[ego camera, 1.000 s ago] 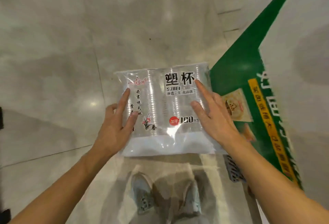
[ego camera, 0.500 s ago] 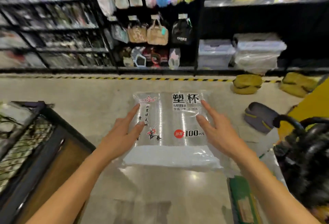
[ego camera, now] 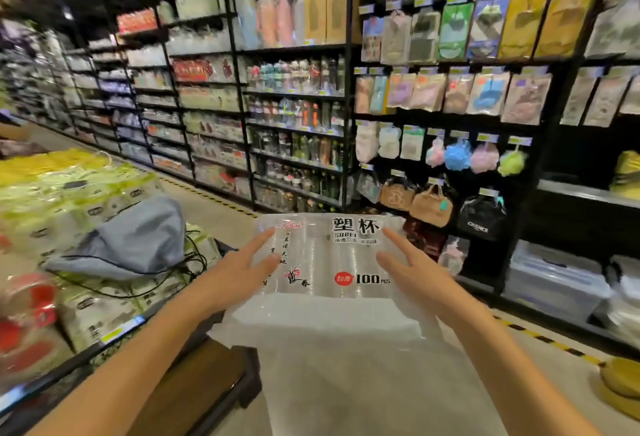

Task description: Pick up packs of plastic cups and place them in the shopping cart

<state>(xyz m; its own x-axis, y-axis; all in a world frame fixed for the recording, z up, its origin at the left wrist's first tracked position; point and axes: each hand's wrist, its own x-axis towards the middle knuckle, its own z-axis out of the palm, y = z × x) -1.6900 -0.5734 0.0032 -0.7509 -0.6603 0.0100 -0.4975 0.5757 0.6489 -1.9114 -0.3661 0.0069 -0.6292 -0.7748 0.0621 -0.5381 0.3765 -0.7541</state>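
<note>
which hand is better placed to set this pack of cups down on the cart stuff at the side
Left, probably. The left hand holds the pack of plastic cups on the side next to the loaded cart; the right hand holds the far side, towards the shelves.

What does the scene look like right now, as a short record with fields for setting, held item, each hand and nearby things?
setting: shop aisle, black metal shelving with hanging packets and bottles
held item: clear plastic pack of disposable cups, printed 100 pcs, carried flat at chest height
left hand: fingers straight, pressed on the pack's left side
right hand: fingers straight, pressed on the pack's right side
left of the pack: grey-blue drawstring cloth bag lying on wrapped yellow-green packs
floor: yellow-black striped tape along the shelf base
</note>
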